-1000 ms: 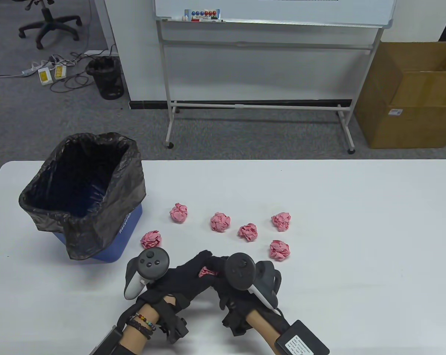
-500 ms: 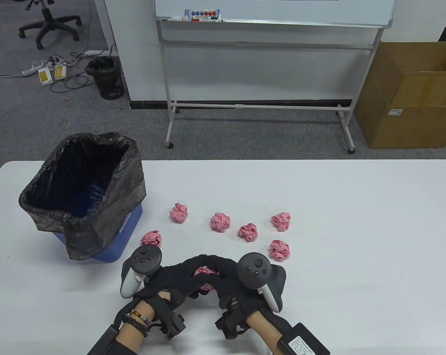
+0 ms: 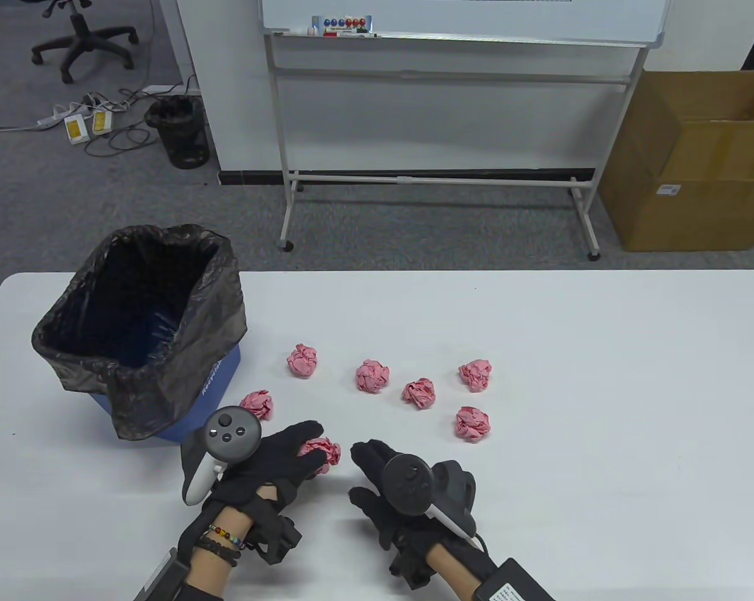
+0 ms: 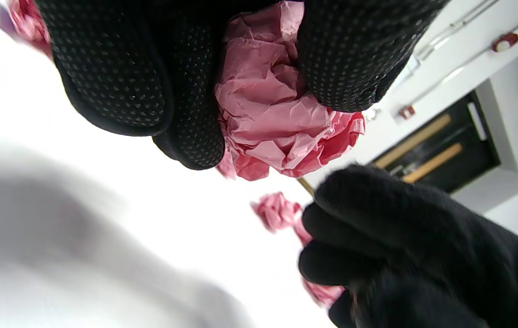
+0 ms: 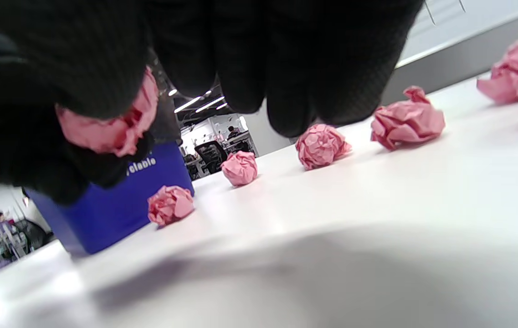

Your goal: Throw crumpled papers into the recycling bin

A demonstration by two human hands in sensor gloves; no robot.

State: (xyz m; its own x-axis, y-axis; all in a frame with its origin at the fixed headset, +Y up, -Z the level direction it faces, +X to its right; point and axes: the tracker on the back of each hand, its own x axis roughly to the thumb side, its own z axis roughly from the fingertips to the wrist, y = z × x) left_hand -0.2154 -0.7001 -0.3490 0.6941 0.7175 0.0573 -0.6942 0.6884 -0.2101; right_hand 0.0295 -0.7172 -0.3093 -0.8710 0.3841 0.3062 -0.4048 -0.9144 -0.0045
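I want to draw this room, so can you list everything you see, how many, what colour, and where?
crumpled paper balls: six loose, pink, mid-table; a seventh in the left hand
blue plastic bin with black bag liner: one, table's left
white table: one
whiteboard on a metal stand: one, white, behind the table
cardboard box: one, brown, floor right
mesh wastebasket: one, black, floor left
office chair: one, black, far left
left hand: black glove, fingers grip a ball
right hand: black glove, holds nothing
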